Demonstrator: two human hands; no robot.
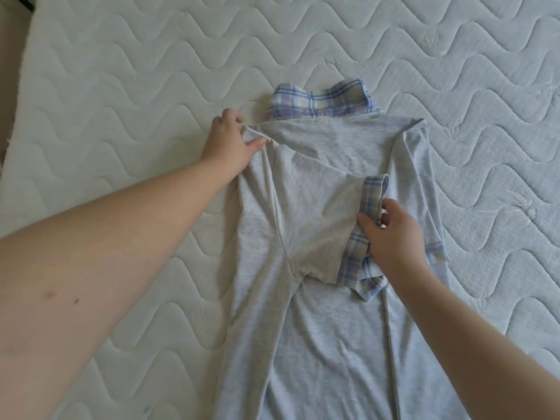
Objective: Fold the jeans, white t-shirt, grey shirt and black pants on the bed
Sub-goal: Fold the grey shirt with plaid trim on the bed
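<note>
The grey shirt (pixel 321 313) lies back-up on the bed, its blue plaid collar (pixel 321 100) pointing away from me. Both sides are folded inward, with the plaid-cuffed sleeves laid over the back. My left hand (pixel 230 144) pinches the folded left shoulder edge near the collar. My right hand (pixel 391 234) grips the plaid cuff (pixel 368 201) of the left sleeve, which lies across the middle of the shirt. The right sleeve's plaid cuff (pixel 436 253) rests at the shirt's right edge. The jeans, white t-shirt and black pants are out of view.
The white quilted mattress (pixel 151 86) with a wavy stitched pattern fills the view around the shirt. Its left edge (pixel 27 86) runs diagonally at the upper left, with floor beyond it.
</note>
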